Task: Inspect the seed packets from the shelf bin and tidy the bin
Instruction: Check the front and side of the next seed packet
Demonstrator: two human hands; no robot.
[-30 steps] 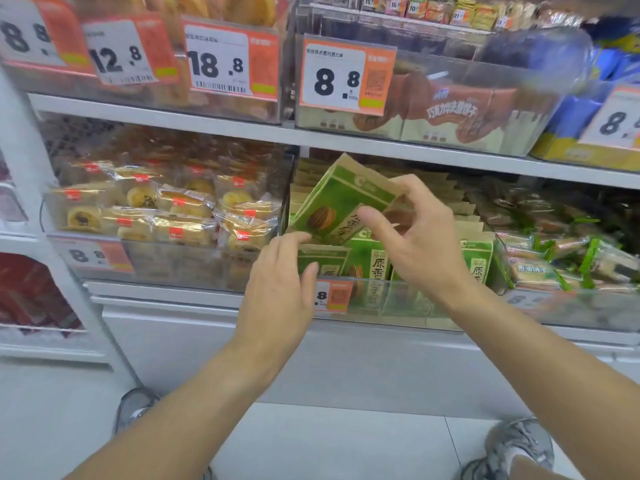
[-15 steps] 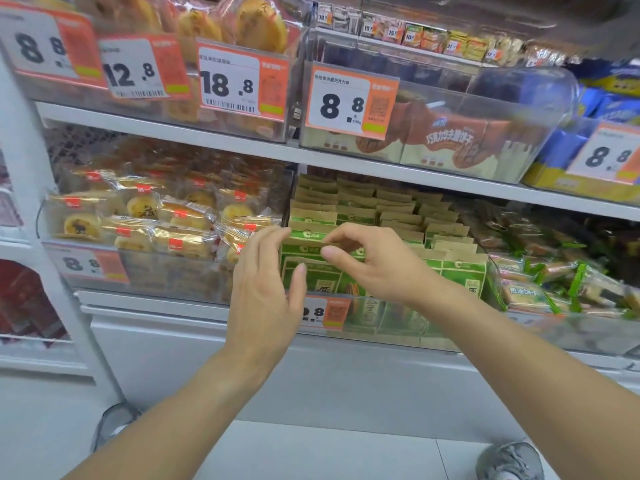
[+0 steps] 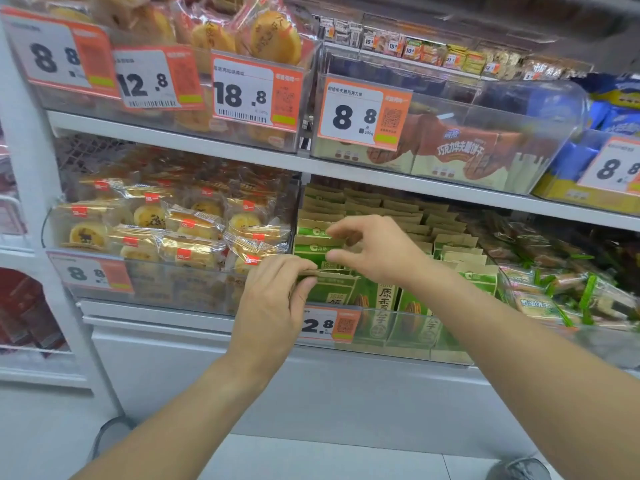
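head view, store shelf at the middle tier. my left hand (image 3: 273,299) pinches the folded kraft-paper top edge of the front green-and-tan paper seed packet (image 3: 332,289), thumb beneath and fingers curled over the fold; the grip is narrow and closed on that edge. my right hand (image 3: 374,251), just behind and above that grip, has thumb and forefinger curled toward each other over the tops of the next packets; they look a little apart, but i cannot tell whether they nip a flap or only hover, as the hand hides the contact. the packets stand upright in close rows inside the clear plastic shelf bin (image 3: 408,334), the held one at the front left, touching the front wall behind the orange-and-white price label (image 3: 327,323). left of the grip, in a separate clear bin, lie gold-wrapped round pastries (image 3: 187,226); right of it, green-trimmed clear biscuit packs (image 3: 554,299).

judged stage: straightening the front row, packets back in the bin.

risks from here: the pinch is on a thin paper fold only, so a pull upward could crease or tear the flap rather than lift the packet. the rows are packed tight; pressing the front packet backward could tip or buckle the neighbours behind the grip, and pushing it forward could spring the price label off the bin wall. with both hands crowded over one corner, a withdrawing finger could snag an adjacent flap and drag that packet askew.
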